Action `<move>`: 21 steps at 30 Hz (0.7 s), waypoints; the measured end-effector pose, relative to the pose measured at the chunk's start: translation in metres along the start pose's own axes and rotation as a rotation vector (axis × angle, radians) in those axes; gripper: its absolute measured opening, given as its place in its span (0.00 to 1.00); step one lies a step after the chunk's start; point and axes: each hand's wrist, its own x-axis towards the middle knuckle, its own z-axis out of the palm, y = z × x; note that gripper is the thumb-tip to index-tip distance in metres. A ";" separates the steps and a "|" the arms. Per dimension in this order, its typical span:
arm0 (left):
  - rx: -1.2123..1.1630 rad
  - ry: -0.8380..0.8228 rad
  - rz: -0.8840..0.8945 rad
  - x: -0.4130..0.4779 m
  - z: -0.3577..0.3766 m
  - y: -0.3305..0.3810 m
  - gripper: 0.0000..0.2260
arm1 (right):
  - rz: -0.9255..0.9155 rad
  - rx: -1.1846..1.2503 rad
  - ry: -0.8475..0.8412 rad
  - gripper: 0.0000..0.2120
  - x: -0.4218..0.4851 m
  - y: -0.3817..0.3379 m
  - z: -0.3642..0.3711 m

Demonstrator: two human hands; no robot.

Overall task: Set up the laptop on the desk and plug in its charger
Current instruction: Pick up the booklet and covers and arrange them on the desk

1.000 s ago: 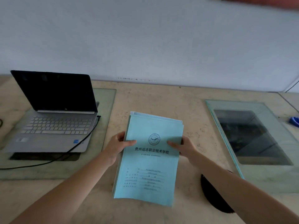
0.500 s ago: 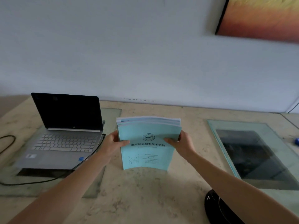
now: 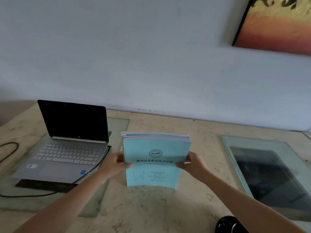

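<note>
Pale blue booklets (image 3: 156, 153) stand upright on the desk (image 3: 151, 207). The left hand (image 3: 112, 167) and the right hand (image 3: 195, 166) each pinch one side edge. The open laptop (image 3: 67, 157) lies to the left, nearer the left hand, and a cable (image 3: 33, 195) reaches its right edge.
</note>
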 end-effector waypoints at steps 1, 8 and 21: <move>0.029 -0.026 -0.011 0.002 0.001 -0.003 0.12 | 0.001 -0.010 -0.023 0.18 0.001 0.004 0.001; 0.091 -0.029 0.041 0.026 0.000 -0.010 0.11 | 0.020 0.066 -0.048 0.19 0.029 0.015 0.000; -0.345 0.301 -0.065 0.165 -0.004 0.006 0.12 | 0.354 0.555 0.003 0.07 0.176 0.019 0.015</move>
